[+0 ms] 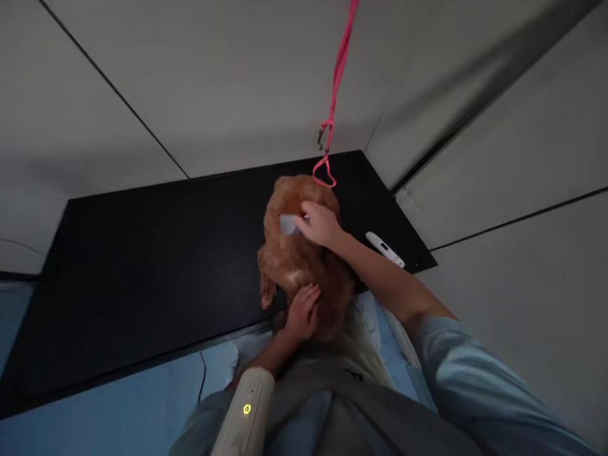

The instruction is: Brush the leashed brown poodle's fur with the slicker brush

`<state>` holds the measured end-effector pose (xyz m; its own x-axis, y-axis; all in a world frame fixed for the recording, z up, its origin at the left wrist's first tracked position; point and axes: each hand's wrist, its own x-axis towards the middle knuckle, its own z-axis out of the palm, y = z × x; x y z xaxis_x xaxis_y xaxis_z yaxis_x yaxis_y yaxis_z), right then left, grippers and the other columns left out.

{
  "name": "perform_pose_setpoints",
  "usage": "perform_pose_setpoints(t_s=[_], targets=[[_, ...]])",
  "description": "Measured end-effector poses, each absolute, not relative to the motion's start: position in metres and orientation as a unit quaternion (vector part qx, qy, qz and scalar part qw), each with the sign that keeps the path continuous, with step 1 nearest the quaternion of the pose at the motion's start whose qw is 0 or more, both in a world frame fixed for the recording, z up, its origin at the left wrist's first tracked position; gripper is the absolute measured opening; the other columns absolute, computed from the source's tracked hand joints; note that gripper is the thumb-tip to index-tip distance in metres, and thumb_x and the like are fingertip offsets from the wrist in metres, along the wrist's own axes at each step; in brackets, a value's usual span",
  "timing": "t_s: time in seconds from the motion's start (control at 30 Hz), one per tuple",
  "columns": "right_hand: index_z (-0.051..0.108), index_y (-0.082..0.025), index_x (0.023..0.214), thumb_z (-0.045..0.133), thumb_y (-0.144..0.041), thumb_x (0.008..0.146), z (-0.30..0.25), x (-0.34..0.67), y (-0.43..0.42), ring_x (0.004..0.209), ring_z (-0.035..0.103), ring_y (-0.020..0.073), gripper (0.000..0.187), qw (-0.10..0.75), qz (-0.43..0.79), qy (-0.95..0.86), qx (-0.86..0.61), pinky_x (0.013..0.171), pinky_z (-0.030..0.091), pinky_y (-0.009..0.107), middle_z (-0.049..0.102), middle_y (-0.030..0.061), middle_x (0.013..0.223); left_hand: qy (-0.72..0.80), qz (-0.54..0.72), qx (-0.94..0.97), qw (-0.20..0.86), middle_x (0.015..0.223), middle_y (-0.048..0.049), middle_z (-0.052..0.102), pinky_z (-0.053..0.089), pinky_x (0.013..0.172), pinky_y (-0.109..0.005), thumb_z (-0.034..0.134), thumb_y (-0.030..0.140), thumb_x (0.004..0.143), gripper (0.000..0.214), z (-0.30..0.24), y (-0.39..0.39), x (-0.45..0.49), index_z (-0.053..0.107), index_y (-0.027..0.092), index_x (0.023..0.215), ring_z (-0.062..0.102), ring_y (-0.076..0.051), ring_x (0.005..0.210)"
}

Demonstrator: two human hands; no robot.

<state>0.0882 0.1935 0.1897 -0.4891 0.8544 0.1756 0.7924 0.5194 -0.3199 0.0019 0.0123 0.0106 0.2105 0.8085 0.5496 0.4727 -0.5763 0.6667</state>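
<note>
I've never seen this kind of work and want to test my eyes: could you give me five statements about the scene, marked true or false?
1. The right hand holds a flat, pale grey tool over the curly, reddish-brown animal. True.
2. Both hands hold tools. False: the left hand rests on the animal's fur.
3. A bright pink strap ending in a loop hangs above the black, textured tabletop. True.
4. The object lying at the tabletop's right is red. False: it is a slim white device.
5. A small yellow ring-shaped light glows below the left hand in the picture. True.

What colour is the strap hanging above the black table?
The strap is bright pink, best seen in the head view.
</note>
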Motion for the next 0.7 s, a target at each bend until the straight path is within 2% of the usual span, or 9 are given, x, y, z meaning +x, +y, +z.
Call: perform_pose_setpoints(t_s=[0.03, 0.1, 0.17, 0.2, 0.3, 0.37, 0.47, 0.6, 0.7], targets=[[0.058, -0.015, 0.088, 0.046, -0.032, 0.091, 0.189, 0.092, 0.203, 0.082, 0.057, 0.0195, 0.022, 0.187, 0.099, -0.851, -0.48, 0.068, 0.034, 0.028, 0.065, 0.0102, 0.092, 0.442, 0.495, 0.728, 0.174, 0.122, -0.014, 0.063, 0.046, 0.099, -0.042, 0.043, 0.015, 0.089, 0.037, 0.012, 0.022, -0.002, 0.057, 0.016, 0.123, 0.056, -0.023, 0.119], [0.058, -0.015, 0.083, 0.053, -0.033, 0.087, 0.181, 0.099, 0.216, 0.078, 0.056, 0.018, 0.019, 0.176, 0.161, -0.874, -0.423, 0.067, 0.035, 0.027, 0.065, 0.0077, 0.086, 0.506, 0.568, 0.637, 0.127, 0.109, -0.0113, 0.065, 0.048, 0.094, -0.038, 0.043, 0.015, 0.091, 0.025, 0.014, 0.049, -0.016, 0.062, 0.017, 0.108, 0.06, -0.02, 0.107], [0.057, -0.016, 0.076, 0.056, -0.031, 0.084, 0.171, 0.105, 0.223, 0.067, 0.055, 0.015, 0.016, 0.136, 0.249, -0.875, -0.393, 0.062, 0.034, 0.025, 0.063, 0.0031, 0.074, 0.58, 0.602, 0.544, 0.068, 0.11, -0.012, 0.063, 0.045, 0.098, -0.041, 0.048, 0.021, 0.091, 0.022, 0.013, 0.08, -0.031, 0.06, 0.017, 0.109, 0.058, -0.022, 0.11], [0.057, -0.017, 0.077, 0.055, -0.029, 0.085, 0.166, 0.107, 0.226, 0.065, 0.054, 0.0143, 0.015, 0.148, 0.268, -0.856, -0.416, 0.061, 0.034, 0.025, 0.063, 0.0019, 0.071, 0.605, 0.586, 0.535, 0.069, 0.118, -0.0142, 0.06, 0.042, 0.103, -0.045, 0.054, 0.027, 0.089, 0.031, 0.012, 0.094, -0.036, 0.056, 0.015, 0.118, 0.055, -0.024, 0.117], [0.059, -0.016, 0.084, 0.051, -0.026, 0.087, 0.161, 0.112, 0.23, 0.072, 0.056, 0.015, 0.013, 0.264, 0.222, -0.795, -0.499, 0.064, 0.036, 0.025, 0.064, 0.0037, 0.079, 0.639, 0.513, 0.561, 0.12, 0.143, -0.0225, 0.04, 0.028, 0.113, -0.053, 0.074, 0.045, 0.07, 0.088, 0.004, 0.12, -0.04, 0.035, 0.011, 0.141, 0.036, -0.035, 0.136], [0.059, -0.016, 0.082, 0.057, -0.028, 0.083, 0.161, 0.114, 0.23, 0.071, 0.054, 0.0146, 0.012, 0.24, 0.231, -0.835, -0.439, 0.063, 0.035, 0.024, 0.063, 0.0031, 0.079, 0.65, 0.49, 0.564, 0.141, 0.149, -0.0261, 0.03, 0.023, 0.114, -0.055, 0.079, 0.052, 0.061, 0.11, -0.005, 0.123, -0.035, 0.024, 0.008, 0.146, 0.027, -0.041, 0.14], [0.057, -0.017, 0.074, 0.06, -0.029, 0.081, 0.161, 0.118, 0.227, 0.062, 0.05, 0.0124, 0.014, 0.157, 0.269, -0.87, -0.383, 0.058, 0.032, 0.024, 0.06, 0.0004, 0.07, 0.664, 0.483, 0.551, 0.149, 0.151, -0.0276, 0.026, 0.021, 0.115, -0.057, 0.079, 0.058, 0.058, 0.12, -0.017, 0.119, -0.03, 0.019, 0.007, 0.148, 0.022, -0.043, 0.141], [0.056, -0.016, 0.08, 0.053, -0.029, 0.086, 0.16, 0.12, 0.226, 0.072, 0.052, 0.0145, 0.015, 0.243, 0.179, -0.849, -0.434, 0.065, 0.034, 0.026, 0.061, 0.0048, 0.081, 0.671, 0.469, 0.551, 0.163, 0.151, -0.0253, 0.026, 0.02, 0.115, -0.058, 0.081, 0.055, 0.054, 0.121, -0.023, 0.115, -0.032, 0.019, 0.011, 0.148, 0.022, -0.042, 0.142], [0.054, -0.017, 0.072, 0.06, -0.031, 0.081, 0.158, 0.119, 0.226, 0.065, 0.049, 0.0136, 0.018, 0.143, 0.232, -0.906, -0.324, 0.061, 0.032, 0.025, 0.058, 0.0017, 0.073, 0.67, 0.46, 0.559, 0.165, 0.15, -0.0268, 0.028, 0.021, 0.114, -0.059, 0.081, 0.05, 0.055, 0.119, -0.021, 0.115, -0.034, 0.019, 0.008, 0.148, 0.025, -0.043, 0.141]])
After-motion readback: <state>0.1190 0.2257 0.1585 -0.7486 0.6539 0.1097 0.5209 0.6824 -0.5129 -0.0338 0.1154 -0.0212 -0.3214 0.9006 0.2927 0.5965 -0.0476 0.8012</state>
